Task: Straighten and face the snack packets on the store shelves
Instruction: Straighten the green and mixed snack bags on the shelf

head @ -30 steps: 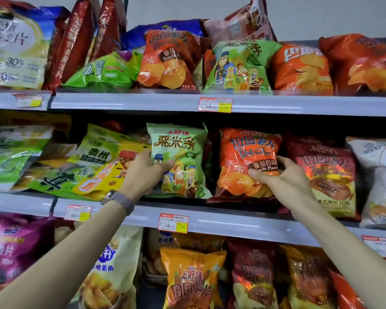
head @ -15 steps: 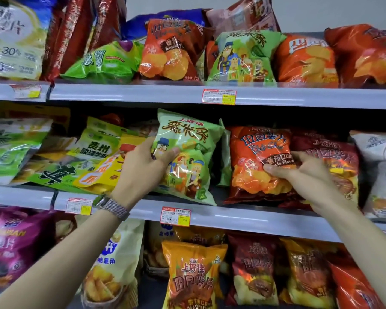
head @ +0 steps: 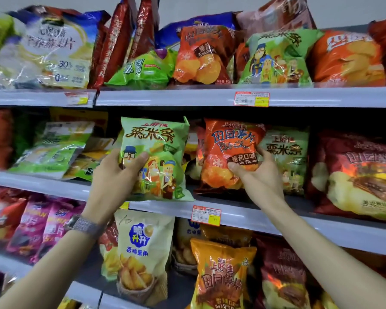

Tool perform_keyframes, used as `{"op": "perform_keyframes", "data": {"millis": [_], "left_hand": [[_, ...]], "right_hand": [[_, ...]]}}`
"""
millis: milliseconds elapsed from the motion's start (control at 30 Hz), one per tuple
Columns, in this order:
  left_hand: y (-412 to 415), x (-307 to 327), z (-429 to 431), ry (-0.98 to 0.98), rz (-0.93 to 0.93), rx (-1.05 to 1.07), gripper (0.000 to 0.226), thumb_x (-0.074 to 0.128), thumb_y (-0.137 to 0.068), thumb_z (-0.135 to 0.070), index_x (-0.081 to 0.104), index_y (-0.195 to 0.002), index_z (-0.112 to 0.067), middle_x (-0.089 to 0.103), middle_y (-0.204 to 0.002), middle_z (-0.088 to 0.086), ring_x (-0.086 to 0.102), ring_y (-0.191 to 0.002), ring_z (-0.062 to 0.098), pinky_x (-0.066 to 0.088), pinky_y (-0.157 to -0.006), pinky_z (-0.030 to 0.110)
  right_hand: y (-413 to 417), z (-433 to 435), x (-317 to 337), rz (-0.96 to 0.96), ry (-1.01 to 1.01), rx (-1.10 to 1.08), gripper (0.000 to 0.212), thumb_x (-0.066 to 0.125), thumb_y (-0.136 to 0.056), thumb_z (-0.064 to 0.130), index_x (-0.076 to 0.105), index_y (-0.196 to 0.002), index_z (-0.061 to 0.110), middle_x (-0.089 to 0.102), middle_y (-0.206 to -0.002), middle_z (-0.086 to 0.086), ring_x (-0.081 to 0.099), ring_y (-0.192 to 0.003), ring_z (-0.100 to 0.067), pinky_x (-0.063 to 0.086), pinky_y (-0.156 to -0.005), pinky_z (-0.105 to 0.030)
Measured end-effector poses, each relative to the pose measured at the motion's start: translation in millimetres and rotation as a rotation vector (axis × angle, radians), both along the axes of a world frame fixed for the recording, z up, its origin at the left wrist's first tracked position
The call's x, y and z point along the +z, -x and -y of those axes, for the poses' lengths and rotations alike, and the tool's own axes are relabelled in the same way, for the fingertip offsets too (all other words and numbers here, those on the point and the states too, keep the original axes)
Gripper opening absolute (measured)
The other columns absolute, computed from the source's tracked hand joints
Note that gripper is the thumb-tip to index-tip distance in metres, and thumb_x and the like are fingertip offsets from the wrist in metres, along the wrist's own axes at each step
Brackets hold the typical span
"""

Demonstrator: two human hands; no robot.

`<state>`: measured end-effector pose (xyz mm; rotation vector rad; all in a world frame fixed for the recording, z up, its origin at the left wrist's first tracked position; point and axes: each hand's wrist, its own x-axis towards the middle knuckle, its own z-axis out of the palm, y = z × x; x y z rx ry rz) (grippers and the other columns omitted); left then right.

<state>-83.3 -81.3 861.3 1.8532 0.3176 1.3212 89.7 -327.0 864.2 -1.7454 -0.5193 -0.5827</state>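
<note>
Body check, head view. I note the left forearm (head: 54, 259) and right forearm (head: 325, 241) bare along their whole visible length; left grip (head: 116, 177) and right grip (head: 261, 181) bare too. Only worn item: a grey woven-mesh metal wristwatch band (head: 87, 227) on the left wrist, squared case showing at its outer edge.

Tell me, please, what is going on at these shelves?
A person is facing snack packets on the middle shelf. The left hand grips a green packet, held upright with its front outward. The right hand grips the orange tomato-flavour packet beside it, which also faces out. The packets further left on that shelf lie tilted, not yet straightened.
</note>
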Motion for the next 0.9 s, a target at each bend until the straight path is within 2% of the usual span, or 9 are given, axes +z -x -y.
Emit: {"op": "perform_keyframes", "data": {"millis": [167, 233, 367, 500, 567, 633, 700, 800, 900], "left_hand": [[16, -5, 0, -0.020, 0.022, 0.007, 0.019, 0.067, -0.099, -0.045, 0.070, -0.109, -0.029, 0.076, -0.088, -0.019, 0.067, -0.077, -0.014, 0.044, -0.059, 0.007], [20, -6, 2, -0.038, 0.010, 0.008, 0.019, 0.067, -0.099, -0.046, 0.069, -0.110, -0.030, 0.076, -0.086, -0.023, 0.067, -0.079, -0.014, 0.045, -0.060, 0.008], [22, -8, 7, -0.035, 0.003, -0.003, 0.022, 0.067, -0.098, -0.049, 0.069, -0.110, -0.031, 0.077, -0.092, -0.017, 0.071, -0.084, -0.006, 0.053, -0.072, 0.024], [18, -8, 25, -0.063, 0.010, -0.050, 0.021, 0.068, -0.099, -0.046, 0.069, -0.115, -0.033, 0.077, -0.095, -0.019, 0.070, -0.085, -0.010, 0.051, -0.068, 0.015], [14, -7, 39, -0.085, 0.020, -0.085, 0.020, 0.068, -0.099, -0.043, 0.069, -0.116, -0.033, 0.077, -0.093, -0.018, 0.070, -0.085, -0.009, 0.051, -0.066, 0.009], [7, -6, 52, -0.095, 0.020, -0.119, 0.018, 0.068, -0.099, -0.045, 0.069, -0.113, -0.034, 0.077, -0.090, -0.016, 0.072, -0.084, -0.002, 0.058, -0.073, 0.021], [-2, -4, 66, -0.119, 0.013, -0.150, 0.016, 0.067, -0.099, -0.046, 0.068, -0.111, -0.035, 0.077, -0.091, -0.017, 0.072, -0.084, 0.001, 0.061, -0.080, 0.034], [-20, -2, 92, -0.181, 0.014, -0.207, 0.018, 0.066, -0.099, -0.048, 0.067, -0.111, -0.035, 0.077, -0.090, -0.012, 0.072, -0.084, 0.005, 0.060, -0.079, 0.040], [-39, -1, 126, -0.269, 0.016, -0.254, 0.018, 0.064, -0.100, -0.049, 0.064, -0.112, -0.036, 0.074, -0.083, -0.015, 0.069, -0.077, 0.006, 0.054, -0.067, 0.028]], "right_hand": [[10, -43, -3, -0.040, 0.043, 0.057, 0.099, 0.085, -0.082, 0.047, 0.028, -0.159, 0.021, 0.064, -0.135, -0.002, 0.054, -0.130, -0.026, 0.043, -0.105, -0.037], [11, -50, -7, -0.064, 0.113, 0.049, 0.100, 0.083, -0.084, 0.047, 0.025, -0.159, 0.017, 0.063, -0.137, -0.004, 0.055, -0.131, -0.028, 0.042, -0.102, -0.034], [9, -51, -12, -0.070, 0.207, 0.034, 0.103, 0.082, -0.083, 0.053, 0.026, -0.159, 0.012, 0.063, -0.140, -0.006, 0.058, -0.130, -0.030, 0.046, -0.104, -0.040], [9, -38, -11, -0.079, 0.239, 0.070, 0.106, 0.080, -0.083, 0.057, 0.022, -0.162, 0.014, 0.060, -0.146, -0.002, 0.055, -0.135, -0.026, 0.044, -0.109, -0.040], [14, -25, -10, -0.077, 0.221, 0.074, 0.095, 0.071, -0.090, 0.058, 0.025, -0.162, 0.016, 0.060, -0.143, 0.003, 0.055, -0.134, -0.023, 0.041, -0.104, -0.035], [19, -6, -10, -0.068, 0.164, 0.090, 0.078, 0.061, -0.097, 0.058, 0.033, -0.159, 0.020, 0.065, -0.127, 0.011, 0.056, -0.123, -0.019, 0.037, -0.097, -0.031], [26, 14, -12, -0.051, 0.103, 0.112, 0.063, 0.054, -0.100, 0.059, 0.046, -0.152, 0.024, 0.063, -0.108, 0.022, 0.056, -0.112, -0.012, 0.040, -0.099, -0.033], [40, 46, -23, -0.025, 0.006, 0.139, 0.040, 0.050, -0.100, 0.062, 0.057, -0.132, 0.038, 0.067, -0.112, 0.020, 0.065, -0.101, -0.002, 0.051, -0.102, -0.041], [58, 77, -38, -0.030, -0.021, 0.168, 0.041, 0.045, -0.093, 0.071, 0.052, -0.129, 0.052, 0.066, -0.123, 0.020, 0.063, -0.110, 0.000, 0.049, -0.102, -0.034]]}}
